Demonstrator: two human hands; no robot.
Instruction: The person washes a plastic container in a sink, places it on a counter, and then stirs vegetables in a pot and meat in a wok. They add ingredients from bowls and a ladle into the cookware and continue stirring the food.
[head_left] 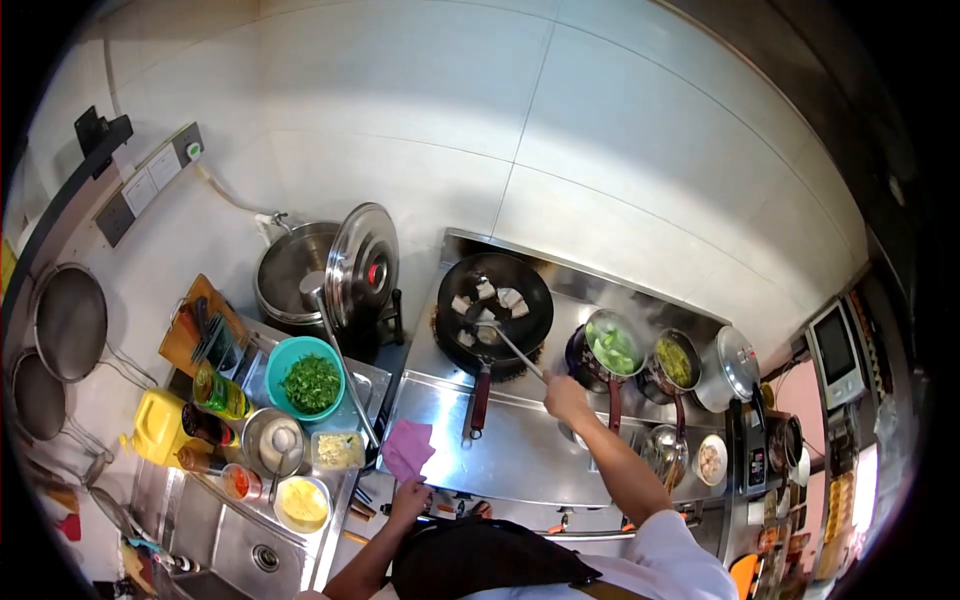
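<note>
My right hand [568, 398] is closed round the handle of a long metal ladle [522, 357], whose head rests inside a black wok [530, 275]. Several pale, chunky pieces of food [510, 299] lie in the wok, some close to the ladle head. The wok sits on the stove with its dark handle [481, 400] pointing toward me. Lower left, my left hand [408, 500] pinches the bottom edge of a purple cloth [408, 449] over the front of the steel stovetop. The fingers of this hand are partly hidden.
Right of the wok stand a pan of green vegetables [613, 345], another pan [677, 362] and a pressure cooker [730, 368]. At left are a steaming pot [290, 270] with its lid [362, 265] propped up, a turquoise bowl of greens [308, 382], bottles and a sink [225, 535].
</note>
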